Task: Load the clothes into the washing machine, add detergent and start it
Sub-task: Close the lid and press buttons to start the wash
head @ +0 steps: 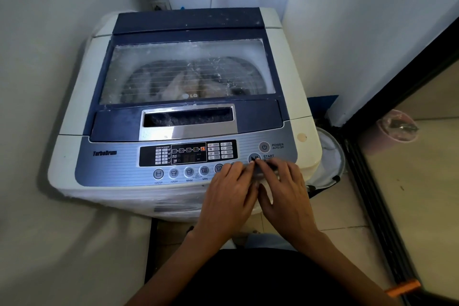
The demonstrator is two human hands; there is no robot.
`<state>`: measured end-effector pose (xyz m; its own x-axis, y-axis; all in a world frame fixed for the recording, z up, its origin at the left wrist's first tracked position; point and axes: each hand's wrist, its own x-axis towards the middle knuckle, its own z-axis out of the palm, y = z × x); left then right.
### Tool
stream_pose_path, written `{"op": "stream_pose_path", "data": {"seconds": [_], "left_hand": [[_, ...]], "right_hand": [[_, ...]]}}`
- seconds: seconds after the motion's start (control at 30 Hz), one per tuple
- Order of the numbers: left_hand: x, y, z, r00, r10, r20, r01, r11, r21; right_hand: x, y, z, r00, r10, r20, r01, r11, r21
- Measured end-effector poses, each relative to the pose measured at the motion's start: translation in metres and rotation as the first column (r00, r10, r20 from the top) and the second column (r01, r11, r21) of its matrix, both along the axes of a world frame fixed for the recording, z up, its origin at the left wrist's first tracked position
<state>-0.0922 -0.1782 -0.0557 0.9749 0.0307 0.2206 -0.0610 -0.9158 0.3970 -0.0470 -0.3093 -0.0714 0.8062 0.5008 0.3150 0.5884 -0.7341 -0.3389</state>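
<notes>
as left hand (228,196) and right hand (285,196) meet at the start button (253,156), fingertips (250,166) half hide it.
both flat, straight-fingered, holding nothing; clothes (183,82) blur under the cloudy lid (149,54).

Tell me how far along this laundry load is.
Done: the lid is closed with clothes visible through its glass, and the display is lit. In hand: the left hand and right hand meet fingertips at the start button. Left: confirming the cycle runs; detergent can't be judged from here.
</notes>
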Motion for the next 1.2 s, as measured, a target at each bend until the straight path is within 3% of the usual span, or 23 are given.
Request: {"op": "stream_pose_path", "data": {"seconds": [0.23,0.37,0.5,0.63,0.8,0.9,1.07,1.2], "left_hand": [[0.002,0.025,0.007,0.997,-0.028,0.070,0.037,0.990,-0.135],[0.004,0.053,0.015,0.991,-0.093,0.100,0.119,0.945,-0.306],[0.008,0.086,0.024,0.990,-0.134,0.032,0.133,0.864,-0.485],[0.013,0.113,0.037,0.986,-0.153,-0.063,0.073,0.741,-0.667],[0.020,0.140,0.043,0.939,-0.291,-0.184,-0.029,0.468,-0.883],[0.031,0.156,0.039,0.887,-0.391,-0.245,-0.064,0.421,-0.905],[0.048,0.172,0.036,0.805,-0.517,-0.291,-0.091,0.377,-0.922],[0.061,0.179,0.032,0.760,-0.591,-0.268,-0.115,0.284,-0.952]], "right_hand": [[0.012,0.008,0.014,0.986,-0.013,-0.167,0.054,0.969,0.241],[0.027,0.021,0.028,0.936,0.141,-0.324,0.023,0.891,0.454],[0.037,0.038,0.038,0.849,0.328,-0.415,-0.050,0.831,0.554],[0.042,0.060,0.047,0.706,0.455,-0.543,-0.069,0.807,0.587],[0.049,0.085,0.057,0.512,0.592,-0.622,-0.150,0.775,0.614],[0.053,0.098,0.062,0.391,0.650,-0.652,-0.187,0.749,0.635],[0.066,0.114,0.064,0.316,0.672,-0.670,-0.244,0.740,0.627],[0.079,0.121,0.063,0.277,0.652,-0.706,-0.233,0.758,0.609]]}}
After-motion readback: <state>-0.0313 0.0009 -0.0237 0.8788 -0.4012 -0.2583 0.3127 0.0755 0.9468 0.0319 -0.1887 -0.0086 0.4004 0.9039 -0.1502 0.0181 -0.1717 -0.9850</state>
